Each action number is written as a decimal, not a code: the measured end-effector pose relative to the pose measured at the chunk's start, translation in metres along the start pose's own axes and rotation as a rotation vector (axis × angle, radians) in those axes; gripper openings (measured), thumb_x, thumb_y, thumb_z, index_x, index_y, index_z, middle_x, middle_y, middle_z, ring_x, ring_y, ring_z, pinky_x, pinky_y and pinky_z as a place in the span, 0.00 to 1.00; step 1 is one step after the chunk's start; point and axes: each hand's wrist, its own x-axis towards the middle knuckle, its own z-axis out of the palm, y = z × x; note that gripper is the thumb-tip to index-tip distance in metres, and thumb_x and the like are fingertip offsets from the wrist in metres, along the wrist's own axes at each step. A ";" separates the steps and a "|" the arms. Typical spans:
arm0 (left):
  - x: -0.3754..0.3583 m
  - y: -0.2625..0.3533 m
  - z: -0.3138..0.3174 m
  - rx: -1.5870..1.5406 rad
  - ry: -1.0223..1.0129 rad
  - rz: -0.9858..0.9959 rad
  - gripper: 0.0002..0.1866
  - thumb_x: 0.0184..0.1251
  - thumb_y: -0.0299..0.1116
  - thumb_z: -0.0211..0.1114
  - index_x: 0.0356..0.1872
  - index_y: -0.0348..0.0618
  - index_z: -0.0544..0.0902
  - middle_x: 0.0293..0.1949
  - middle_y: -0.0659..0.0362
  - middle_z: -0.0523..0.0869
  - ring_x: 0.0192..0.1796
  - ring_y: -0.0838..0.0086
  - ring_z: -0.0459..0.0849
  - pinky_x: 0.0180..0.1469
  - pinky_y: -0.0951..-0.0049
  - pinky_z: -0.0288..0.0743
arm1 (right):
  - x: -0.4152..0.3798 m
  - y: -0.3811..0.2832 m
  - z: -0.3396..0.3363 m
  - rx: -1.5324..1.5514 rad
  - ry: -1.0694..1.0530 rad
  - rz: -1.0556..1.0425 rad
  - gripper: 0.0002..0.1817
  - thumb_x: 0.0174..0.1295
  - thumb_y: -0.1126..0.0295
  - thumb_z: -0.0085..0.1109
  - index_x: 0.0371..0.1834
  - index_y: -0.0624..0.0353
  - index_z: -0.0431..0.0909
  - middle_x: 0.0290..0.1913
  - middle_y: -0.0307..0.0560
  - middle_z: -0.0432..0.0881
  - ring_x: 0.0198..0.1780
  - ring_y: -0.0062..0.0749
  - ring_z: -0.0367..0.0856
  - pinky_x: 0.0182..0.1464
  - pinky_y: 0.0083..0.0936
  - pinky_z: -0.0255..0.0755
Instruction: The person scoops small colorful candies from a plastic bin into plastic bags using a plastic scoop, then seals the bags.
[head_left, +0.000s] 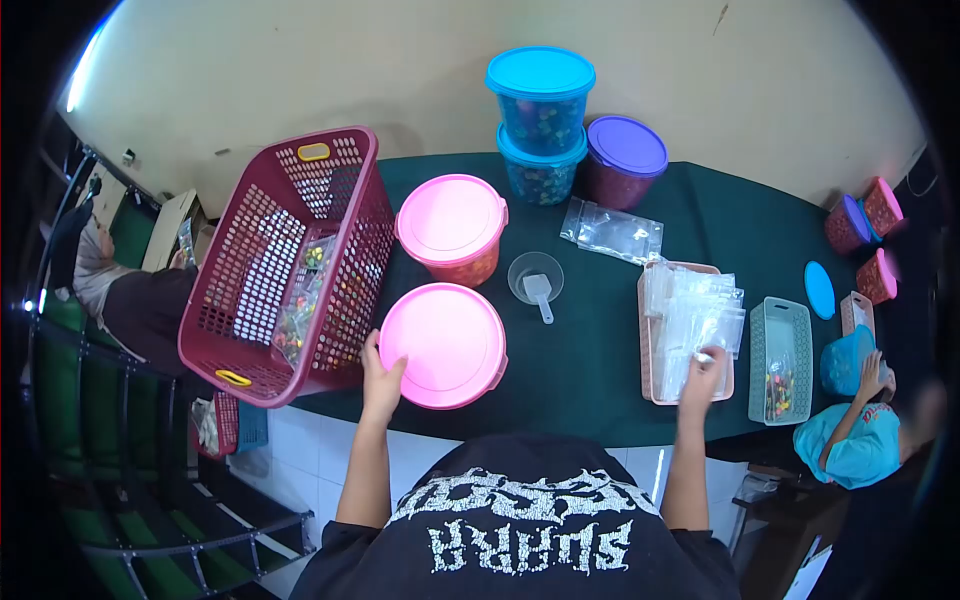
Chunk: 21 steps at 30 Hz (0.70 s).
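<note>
My left hand point(381, 378) grips the near-left rim of a round tub with a pink lid point(445, 345), thumb on top and fingers along its side. A second pink-lidded tub point(452, 220) stands just behind it. My right hand point(703, 378) is over a peach basket point(648, 350), its fingers closed at the near end of a pile of clear plastic bags point(697, 310); the exact pinch is partly hidden. Between the hands sits a clear round bowl point(520, 268) with a white scoop point(539, 292) resting in it.
A large maroon laundry basket point(345, 280) holding filled bags point(305, 310) stands left. Blue-lidded tubs point(540, 75), a purple-lidded tub point(627, 150) and flat bags point(612, 232) are at the back. A grey-green basket point(780, 315) is right, near a person in turquoise point(865, 445). Another person point(140, 290) is left.
</note>
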 end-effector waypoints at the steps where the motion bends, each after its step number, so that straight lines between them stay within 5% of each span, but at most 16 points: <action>1: 0.002 -0.003 0.002 0.000 -0.009 0.008 0.35 0.61 0.25 0.62 0.68 0.35 0.57 0.66 0.43 0.62 0.69 0.55 0.62 0.70 0.63 0.56 | -0.015 -0.034 0.018 0.080 -0.187 -0.002 0.14 0.61 0.73 0.57 0.48 0.59 0.68 0.38 0.41 0.72 0.36 0.24 0.71 0.44 0.23 0.69; 3: 0.007 -0.012 0.009 -0.323 -0.110 -0.019 0.34 0.63 0.24 0.60 0.69 0.35 0.55 0.65 0.44 0.64 0.69 0.58 0.64 0.69 0.65 0.58 | -0.045 -0.054 0.066 0.369 -0.571 0.047 0.11 0.65 0.67 0.56 0.45 0.58 0.67 0.39 0.43 0.73 0.33 0.22 0.74 0.33 0.22 0.75; 5: 0.008 0.007 0.009 -0.263 -0.143 0.011 0.34 0.64 0.22 0.59 0.69 0.35 0.53 0.66 0.44 0.65 0.69 0.61 0.64 0.70 0.67 0.58 | -0.080 -0.083 0.100 0.366 -0.897 0.246 0.17 0.67 0.62 0.54 0.51 0.58 0.63 0.42 0.46 0.74 0.35 0.25 0.80 0.32 0.23 0.77; 7: 0.012 0.014 0.014 -0.375 -0.354 -0.037 0.34 0.65 0.22 0.57 0.70 0.36 0.52 0.66 0.45 0.64 0.69 0.61 0.63 0.71 0.67 0.56 | -0.106 -0.092 0.132 0.352 -0.988 0.311 0.15 0.68 0.63 0.54 0.48 0.57 0.62 0.40 0.45 0.73 0.33 0.24 0.77 0.30 0.21 0.74; 9: 0.012 0.007 0.027 -0.220 -0.371 0.103 0.32 0.67 0.23 0.56 0.69 0.36 0.52 0.66 0.48 0.64 0.69 0.64 0.63 0.71 0.67 0.55 | -0.127 -0.075 0.155 0.207 -0.659 0.113 0.13 0.66 0.67 0.56 0.42 0.55 0.60 0.35 0.42 0.70 0.31 0.21 0.74 0.28 0.21 0.71; 11: 0.017 0.005 0.030 -0.236 -0.421 0.182 0.32 0.68 0.24 0.56 0.69 0.36 0.52 0.65 0.47 0.64 0.68 0.63 0.64 0.71 0.67 0.55 | -0.130 -0.055 0.161 0.332 -0.592 0.142 0.16 0.64 0.69 0.59 0.36 0.55 0.57 0.30 0.39 0.65 0.30 0.21 0.69 0.27 0.23 0.68; 15: 0.025 0.004 0.029 -0.334 -0.467 0.122 0.29 0.70 0.26 0.54 0.68 0.36 0.54 0.64 0.47 0.66 0.68 0.63 0.65 0.70 0.66 0.55 | -0.131 -0.068 0.144 0.410 -0.753 0.259 0.16 0.65 0.68 0.59 0.36 0.55 0.57 0.27 0.37 0.67 0.26 0.16 0.68 0.25 0.18 0.66; 21: 0.030 0.004 0.039 -0.283 -0.372 0.174 0.25 0.72 0.27 0.50 0.68 0.36 0.57 0.64 0.48 0.67 0.67 0.64 0.66 0.70 0.66 0.56 | -0.137 -0.093 0.152 0.405 -0.596 0.310 0.16 0.65 0.69 0.59 0.36 0.54 0.57 0.25 0.36 0.67 0.22 0.15 0.69 0.22 0.18 0.66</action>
